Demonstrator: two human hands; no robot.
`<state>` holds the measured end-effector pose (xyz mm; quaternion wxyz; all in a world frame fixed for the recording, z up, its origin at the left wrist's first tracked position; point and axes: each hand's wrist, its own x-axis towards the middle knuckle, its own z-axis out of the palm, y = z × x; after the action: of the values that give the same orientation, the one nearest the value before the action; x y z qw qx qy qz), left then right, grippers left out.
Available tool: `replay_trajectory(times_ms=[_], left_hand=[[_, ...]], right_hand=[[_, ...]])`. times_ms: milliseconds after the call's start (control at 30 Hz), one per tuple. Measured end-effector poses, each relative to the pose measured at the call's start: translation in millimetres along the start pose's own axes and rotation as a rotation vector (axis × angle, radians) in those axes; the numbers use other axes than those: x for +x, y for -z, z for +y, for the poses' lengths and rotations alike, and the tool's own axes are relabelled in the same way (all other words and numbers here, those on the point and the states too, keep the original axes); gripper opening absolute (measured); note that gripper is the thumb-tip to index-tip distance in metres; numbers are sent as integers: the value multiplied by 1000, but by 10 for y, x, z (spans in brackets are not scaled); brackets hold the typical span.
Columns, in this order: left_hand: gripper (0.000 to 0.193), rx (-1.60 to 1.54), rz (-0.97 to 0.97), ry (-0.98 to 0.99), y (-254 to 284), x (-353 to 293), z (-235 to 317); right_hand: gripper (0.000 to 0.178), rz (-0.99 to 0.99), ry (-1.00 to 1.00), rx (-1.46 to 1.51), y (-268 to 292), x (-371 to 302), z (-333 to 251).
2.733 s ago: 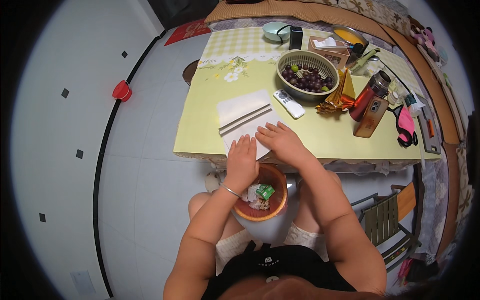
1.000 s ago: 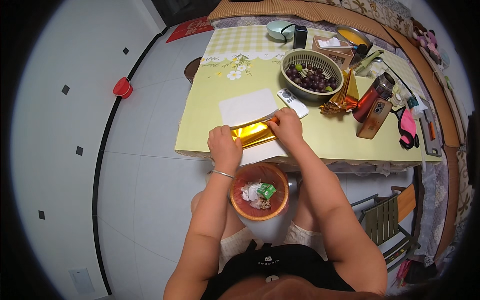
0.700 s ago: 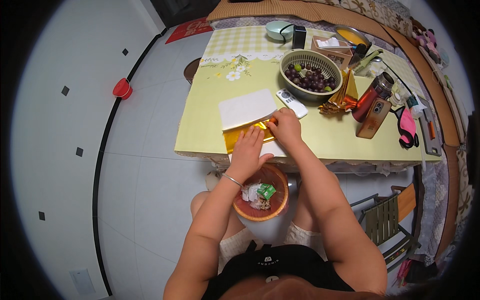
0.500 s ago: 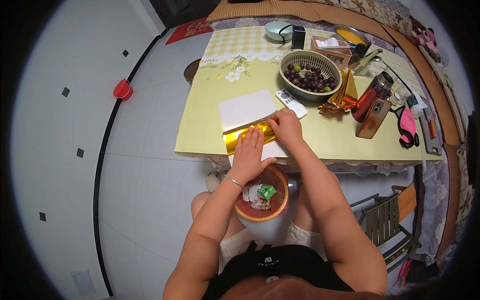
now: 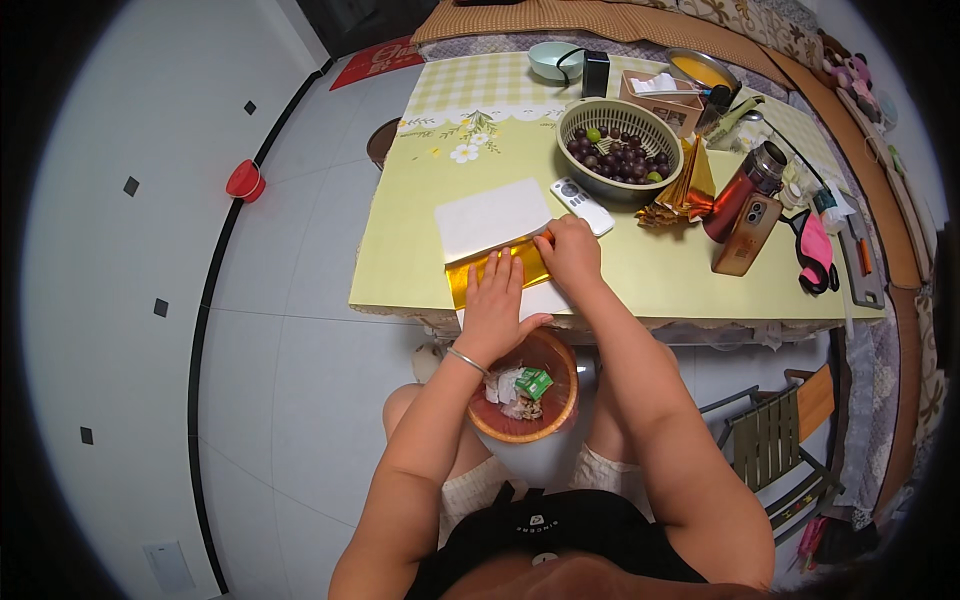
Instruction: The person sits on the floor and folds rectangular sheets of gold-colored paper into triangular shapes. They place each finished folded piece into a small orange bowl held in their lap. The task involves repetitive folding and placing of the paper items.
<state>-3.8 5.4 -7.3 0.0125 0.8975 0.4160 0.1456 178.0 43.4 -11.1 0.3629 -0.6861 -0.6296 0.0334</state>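
A shiny gold foil sheet (image 5: 460, 282) with white paper (image 5: 492, 222) above and below it lies near the table's front edge. Spread flat over the foil is my left hand (image 5: 493, 308), fingers stretched out, thumb pointing right, a bangle at the wrist. At the foil's right end my right hand (image 5: 573, 255) is closed, with its fingers curled on the upper edge, which looks folded. The exact grip is partly hidden by the fingers. Just above the right hand lies a white remote control (image 5: 582, 205).
A colander of grapes (image 5: 615, 112), folded gold paper (image 5: 690, 185), a red thermos (image 5: 738, 195) and a phone (image 5: 748, 235) stand to the right. Below the table edge, between my knees, is a waste bin (image 5: 570, 385). A folding chair (image 5: 775, 440) is at lower right.
Both hands stay almost where they were on the gold foil. My right hand has shifted very slightly left; my left hand still lies flat.
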Motion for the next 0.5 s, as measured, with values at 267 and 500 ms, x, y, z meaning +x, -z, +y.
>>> replay_trajectory(times_ms=[267,500], left_hand=[[98,8,-28,-6,0,-8,-8],[99,29,-27,-13,-16,-6,7]], right_hand=[[19,-16,-9,2,21,-7,-18],[27,174,168,48,167,-53,-114]])
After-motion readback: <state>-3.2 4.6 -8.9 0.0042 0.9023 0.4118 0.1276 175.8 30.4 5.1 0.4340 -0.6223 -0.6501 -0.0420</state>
